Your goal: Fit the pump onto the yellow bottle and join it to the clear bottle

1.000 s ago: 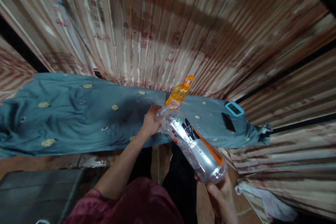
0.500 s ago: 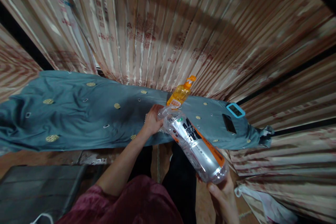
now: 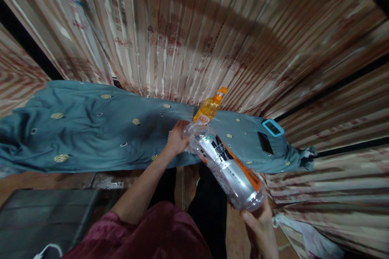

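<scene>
A large clear plastic bottle with a silver and orange label is held tilted over the near edge of the cloth-covered surface. Its neck points up and left, its base down and right. My right hand grips the base from below, thumb on the near side. At the neck end, my left hand is closed against the bottle, its fingertips partly hidden. A pale, frayed-looking edge shows beside and under that hand; what it belongs to is unclear. Just behind the neck stands an orange pump bottle with yellow liquid.
A blue-green patterned cloth covers the long narrow surface. On its right lie a dark phone and a blue-framed digital clock. Pleated curtains hang behind and at both sides. A dark grey slab-like object is at lower left.
The bottle has rolled slightly in my hands, so its label faces a little differently. Both hands stay nearly in place, and the view has shifted very slightly.
</scene>
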A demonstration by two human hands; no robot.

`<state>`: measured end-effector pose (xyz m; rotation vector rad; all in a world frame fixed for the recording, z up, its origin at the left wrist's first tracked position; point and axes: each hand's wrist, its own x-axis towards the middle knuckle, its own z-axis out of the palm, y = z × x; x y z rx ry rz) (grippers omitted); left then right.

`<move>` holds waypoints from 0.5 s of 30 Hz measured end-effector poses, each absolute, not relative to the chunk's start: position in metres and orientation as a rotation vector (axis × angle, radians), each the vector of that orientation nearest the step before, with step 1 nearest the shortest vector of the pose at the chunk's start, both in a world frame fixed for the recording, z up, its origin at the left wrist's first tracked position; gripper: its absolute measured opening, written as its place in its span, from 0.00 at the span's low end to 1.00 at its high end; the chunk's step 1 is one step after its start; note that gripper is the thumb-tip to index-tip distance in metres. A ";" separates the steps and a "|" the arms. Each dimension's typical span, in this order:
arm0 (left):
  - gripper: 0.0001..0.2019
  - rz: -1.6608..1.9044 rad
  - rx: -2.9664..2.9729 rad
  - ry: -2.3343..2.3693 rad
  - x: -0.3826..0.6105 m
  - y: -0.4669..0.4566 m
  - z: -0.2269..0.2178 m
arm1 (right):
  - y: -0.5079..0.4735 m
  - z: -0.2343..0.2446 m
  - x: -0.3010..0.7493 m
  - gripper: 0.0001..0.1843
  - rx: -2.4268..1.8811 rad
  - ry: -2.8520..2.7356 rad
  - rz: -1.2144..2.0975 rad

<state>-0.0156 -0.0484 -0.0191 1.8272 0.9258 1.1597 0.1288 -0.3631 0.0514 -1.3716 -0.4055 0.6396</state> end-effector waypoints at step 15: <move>0.25 1.203 1.829 0.887 -0.016 -0.047 -0.025 | -0.373 0.031 0.156 0.54 -1.422 -0.572 0.620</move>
